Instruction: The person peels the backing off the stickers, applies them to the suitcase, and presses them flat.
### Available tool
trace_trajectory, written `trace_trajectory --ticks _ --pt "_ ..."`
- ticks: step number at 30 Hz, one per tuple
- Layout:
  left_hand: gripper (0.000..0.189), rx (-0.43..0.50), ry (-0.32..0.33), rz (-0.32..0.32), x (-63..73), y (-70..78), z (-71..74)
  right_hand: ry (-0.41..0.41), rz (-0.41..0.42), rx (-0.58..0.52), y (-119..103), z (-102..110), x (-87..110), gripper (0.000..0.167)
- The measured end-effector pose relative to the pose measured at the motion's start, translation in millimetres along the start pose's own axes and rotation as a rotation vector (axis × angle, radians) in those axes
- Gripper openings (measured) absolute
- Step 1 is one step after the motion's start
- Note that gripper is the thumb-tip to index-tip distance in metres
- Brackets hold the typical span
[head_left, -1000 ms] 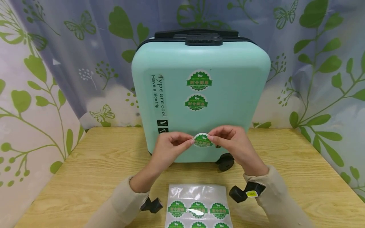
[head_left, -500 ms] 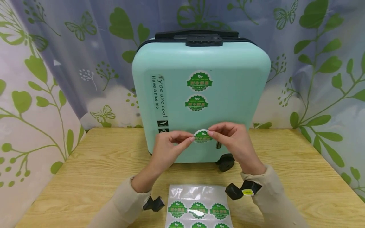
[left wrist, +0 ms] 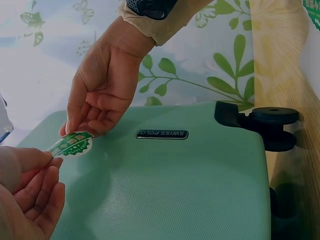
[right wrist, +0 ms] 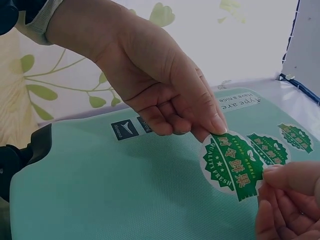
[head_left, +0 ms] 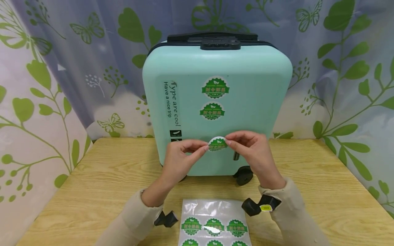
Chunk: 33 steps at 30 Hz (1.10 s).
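A round green-and-white sticker (head_left: 217,144) is stretched between both hands in front of the mint-green suitcase (head_left: 252,99). My left hand (head_left: 181,159) pinches its left edge between thumb and forefinger; my right hand (head_left: 255,155) pinches the upper right edge the same way. In the right wrist view the printed face of the sticker (right wrist: 232,165) shows plainly. Whether it touches the suitcase I cannot tell. Two matching stickers, an upper one (head_left: 215,88) and a lower one (head_left: 212,111), are on the suitcase front above the hands.
On the wooden table (head_left: 98,177), a sheet of stickers (head_left: 215,208) lies near the front, below the hands. The suitcase stands upright on wheels (head_left: 244,175), with a black handle (head_left: 220,44) on top. A patterned curtain (head_left: 101,68) hangs behind.
Both hands have risen slightly with the sticker between them, uncovering more of the small badge low on the suitcase. The suitcase and the sheet stay where they were.
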State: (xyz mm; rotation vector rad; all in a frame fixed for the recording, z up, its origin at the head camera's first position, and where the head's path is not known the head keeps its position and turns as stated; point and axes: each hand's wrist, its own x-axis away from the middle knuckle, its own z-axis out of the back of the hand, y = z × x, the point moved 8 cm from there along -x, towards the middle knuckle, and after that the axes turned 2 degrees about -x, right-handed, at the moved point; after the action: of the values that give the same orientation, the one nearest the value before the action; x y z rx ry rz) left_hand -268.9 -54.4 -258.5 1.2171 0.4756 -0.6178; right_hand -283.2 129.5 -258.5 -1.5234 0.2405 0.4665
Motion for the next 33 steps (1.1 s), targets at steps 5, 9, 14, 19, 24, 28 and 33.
trace_trajectory --ticks 5,9,14,19,24,28,33 --pt "0.011 -0.006 0.013 -0.006 -0.7 0.4 2.8 0.045 0.005 0.004 0 4 1.2 0.012" --pt "0.009 0.015 0.046 -0.005 -1.9 -0.1 7.6 0.055 0.018 0.046 -2 9 1.7 0.013" --pt "0.009 0.067 0.072 0.0 -2.9 0.4 12.1 0.027 0.01 0.114 -3 11 2.3 0.019" --pt "0.009 0.098 0.093 0.006 -3.2 2.4 14.1 0.015 -0.011 0.11 -2 9 2.1 0.022" --pt "0.009 0.108 0.099 0.026 -4.1 1.7 14.2 0.03 0.005 0.075 -1 5 1.8 0.02" --pt "0.01 0.112 0.098 0.043 -4.6 1.3 13.9 0.05 0.017 0.075 -2 3 2.9 0.018" --pt "0.01 0.125 0.108 0.051 -5.1 0.0 14.5 0.075 0.038 0.064 -3 1 3.2 0.017"
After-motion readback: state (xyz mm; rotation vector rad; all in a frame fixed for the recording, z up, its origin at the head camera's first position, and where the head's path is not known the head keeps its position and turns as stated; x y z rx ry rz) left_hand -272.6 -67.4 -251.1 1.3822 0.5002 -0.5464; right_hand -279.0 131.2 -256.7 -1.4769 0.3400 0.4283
